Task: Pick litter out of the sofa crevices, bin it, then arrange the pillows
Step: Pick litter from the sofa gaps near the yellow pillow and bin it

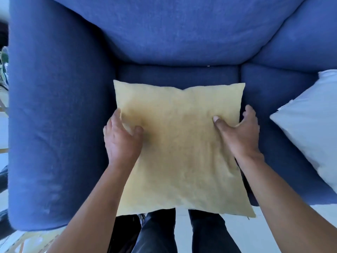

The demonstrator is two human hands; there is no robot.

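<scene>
A square yellow pillow [180,145] is held flat over the seat of the blue sofa [54,106]. My left hand [122,137] grips its left edge with the thumb on top. On the right edge my right hand [238,132] does the same, fingers curled under the side. The pillow's near edge hangs past the seat front above my legs. A tiny white speck [208,66] sits in the crevice between seat and backrest. A white pillow [313,128] lies on the neighbouring seat cushion at the right.
The thick left armrest [45,161] of the sofa runs down the left side. The backrest [173,30] fills the top. Pale floor shows below the seat front, with my dark trouser legs [182,234] standing on it. Blurred objects lie beyond the armrest at far left.
</scene>
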